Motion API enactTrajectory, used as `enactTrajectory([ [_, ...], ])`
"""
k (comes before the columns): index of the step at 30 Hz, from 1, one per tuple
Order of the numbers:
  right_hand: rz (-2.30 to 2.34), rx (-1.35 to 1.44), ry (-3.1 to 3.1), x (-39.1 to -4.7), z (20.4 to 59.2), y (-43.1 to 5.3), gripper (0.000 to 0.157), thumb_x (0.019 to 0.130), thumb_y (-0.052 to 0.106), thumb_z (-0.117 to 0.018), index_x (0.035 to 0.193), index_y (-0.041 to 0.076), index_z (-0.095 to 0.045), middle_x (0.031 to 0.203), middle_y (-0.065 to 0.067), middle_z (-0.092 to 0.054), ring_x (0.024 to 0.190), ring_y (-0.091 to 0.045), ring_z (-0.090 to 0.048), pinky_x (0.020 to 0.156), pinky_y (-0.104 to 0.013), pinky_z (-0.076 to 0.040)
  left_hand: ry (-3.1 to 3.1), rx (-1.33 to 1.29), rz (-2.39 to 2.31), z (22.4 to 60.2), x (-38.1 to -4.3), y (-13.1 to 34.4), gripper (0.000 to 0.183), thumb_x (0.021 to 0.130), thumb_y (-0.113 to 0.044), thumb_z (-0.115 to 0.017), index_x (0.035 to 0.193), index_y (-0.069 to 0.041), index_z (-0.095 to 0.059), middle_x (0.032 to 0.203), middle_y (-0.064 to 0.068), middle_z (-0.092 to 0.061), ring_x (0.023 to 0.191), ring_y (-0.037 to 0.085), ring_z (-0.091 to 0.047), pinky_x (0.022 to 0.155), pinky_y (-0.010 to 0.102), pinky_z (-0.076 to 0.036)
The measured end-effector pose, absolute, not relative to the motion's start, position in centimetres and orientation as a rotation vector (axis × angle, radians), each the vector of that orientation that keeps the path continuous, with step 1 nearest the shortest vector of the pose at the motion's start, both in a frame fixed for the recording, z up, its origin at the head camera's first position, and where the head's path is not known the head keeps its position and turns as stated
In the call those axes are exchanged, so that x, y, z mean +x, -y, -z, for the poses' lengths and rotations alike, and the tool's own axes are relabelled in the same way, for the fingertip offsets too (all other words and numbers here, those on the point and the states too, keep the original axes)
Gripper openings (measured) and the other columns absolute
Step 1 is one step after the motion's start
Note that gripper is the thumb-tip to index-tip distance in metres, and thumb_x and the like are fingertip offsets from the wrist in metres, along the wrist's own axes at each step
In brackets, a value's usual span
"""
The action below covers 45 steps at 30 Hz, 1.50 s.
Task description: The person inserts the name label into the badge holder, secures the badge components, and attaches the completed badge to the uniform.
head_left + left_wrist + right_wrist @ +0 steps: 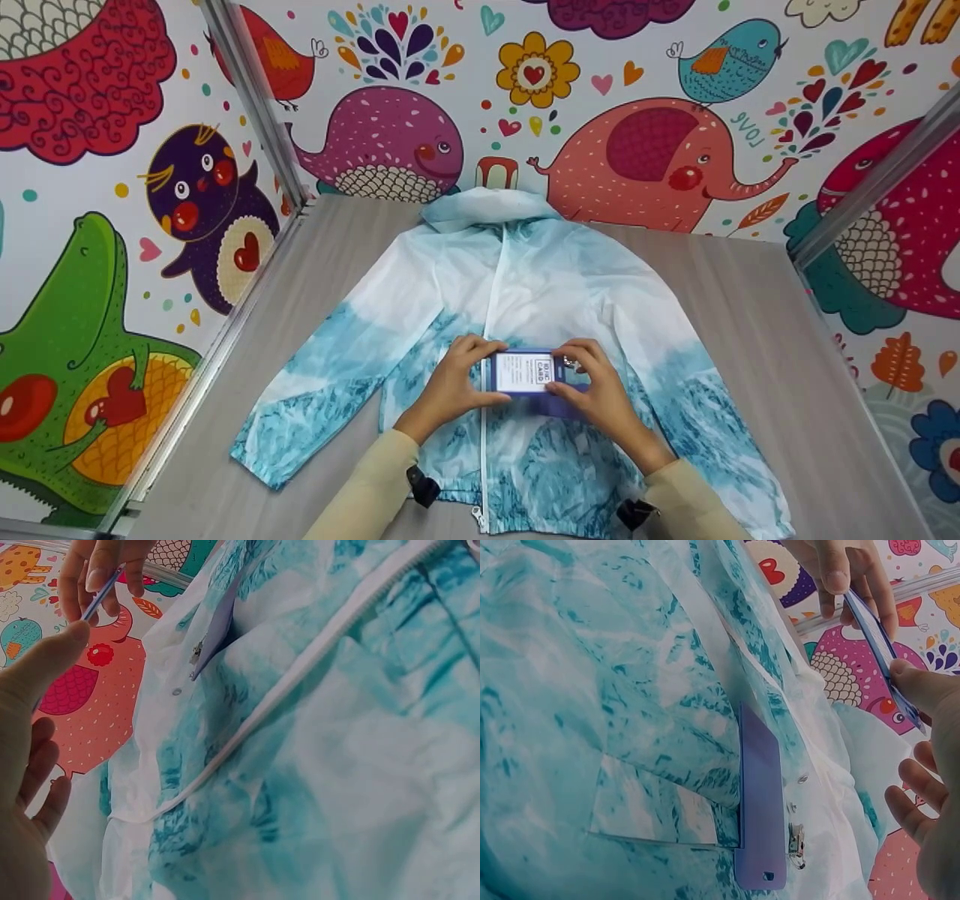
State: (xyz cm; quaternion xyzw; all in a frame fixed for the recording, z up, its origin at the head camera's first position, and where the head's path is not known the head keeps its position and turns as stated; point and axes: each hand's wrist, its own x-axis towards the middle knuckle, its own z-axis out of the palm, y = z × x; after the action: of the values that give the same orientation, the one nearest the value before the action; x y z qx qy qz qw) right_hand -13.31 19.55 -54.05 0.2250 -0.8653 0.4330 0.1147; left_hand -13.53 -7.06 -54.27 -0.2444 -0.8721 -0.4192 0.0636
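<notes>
Above the jacket, both hands hold an ID card holder (529, 373) with a purple-blue frame and a white printed card facing up. My left hand (450, 382) pinches its left end between thumb and fingers. At the other end, my right hand (600, 382) pinches it the same way; from the right wrist view the holder (881, 652) appears edge-on and tilted. Beneath lies a blue-and-white hooded jacket (555, 292), spread flat with its front zipper closed. A flat purple piece (761, 802) with a small slot rests on the jacket, beside a metal clip (796, 841).
The jacket covers much of a grey wood-grain table (750, 300). Cartoon-printed panels (615, 60) rise at the back and both sides, joined by metal corner posts (255, 97). A zipper pull (478, 515) hangs at the jacket's lower hem.
</notes>
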Motion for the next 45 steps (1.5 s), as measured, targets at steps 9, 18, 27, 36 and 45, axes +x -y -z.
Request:
enactTrajectory([
  [9, -1.243, 0.630, 2.516, -13.4, 53.9, -20.0, 0.044, 0.081, 0.019, -0.082, 0.122, 0.014, -0.066, 0.125, -0.004, -0.056, 0.105, -0.026, -0.056, 0.082, -0.044, -0.050, 2.656, -0.701, 1.270, 54.5, -13.5, 7.2, 0.069, 0.074, -0.035, -0.088, 0.136, -0.027, -0.058, 0.121, -0.002, -0.057, 0.111, 0.015, -0.049, 0.092, 0.042, -0.049],
  [18, -1.251, 0.532, 2.607, -13.2, 53.7, -21.2, 0.046, 0.082, 0.023, -0.081, 0.125, 0.023, -0.064, 0.127, 0.000, -0.057, 0.109, -0.024, -0.057, 0.086, -0.045, -0.050, 2.664, -0.666, 1.280, 55.0, -13.5, 7.7, 0.070, 0.073, -0.035, -0.088, 0.136, -0.026, -0.058, 0.124, -0.003, -0.058, 0.112, 0.016, -0.049, 0.091, 0.044, -0.049],
  [27, -1.256, 0.510, 2.710, -12.9, 54.8, -23.0, 0.050, 0.085, 0.025, -0.078, 0.131, 0.015, -0.062, 0.128, -0.001, -0.057, 0.115, -0.031, -0.055, 0.091, -0.051, -0.048, 2.667, -0.662, 1.277, 55.2, -13.5, 8.1, 0.070, 0.074, -0.034, -0.087, 0.137, -0.025, -0.058, 0.125, -0.003, -0.057, 0.114, 0.015, -0.049, 0.094, 0.045, -0.049],
  [36, -0.996, 0.527, 2.860, -12.5, 56.2, -24.5, 0.057, 0.080, 0.026, -0.082, 0.132, 0.016, -0.062, 0.132, -0.007, -0.057, 0.124, -0.030, -0.053, 0.097, -0.053, -0.049, 2.676, -0.654, 1.285, 55.3, -13.5, 8.5, 0.071, 0.074, -0.037, -0.087, 0.138, -0.028, -0.057, 0.125, -0.003, -0.056, 0.116, 0.016, -0.050, 0.095, 0.044, -0.049],
  [45, -0.798, 0.586, 2.918, -12.2, 57.2, -25.3, 0.062, 0.078, 0.032, -0.084, 0.133, 0.016, -0.061, 0.131, -0.009, -0.058, 0.121, -0.029, -0.053, 0.096, -0.050, -0.049, 2.695, -0.638, 1.266, 55.4, -13.4, 8.6, 0.072, 0.073, -0.036, -0.087, 0.138, -0.025, -0.058, 0.124, -0.001, -0.056, 0.114, 0.017, -0.050, 0.095, 0.044, -0.049],
])
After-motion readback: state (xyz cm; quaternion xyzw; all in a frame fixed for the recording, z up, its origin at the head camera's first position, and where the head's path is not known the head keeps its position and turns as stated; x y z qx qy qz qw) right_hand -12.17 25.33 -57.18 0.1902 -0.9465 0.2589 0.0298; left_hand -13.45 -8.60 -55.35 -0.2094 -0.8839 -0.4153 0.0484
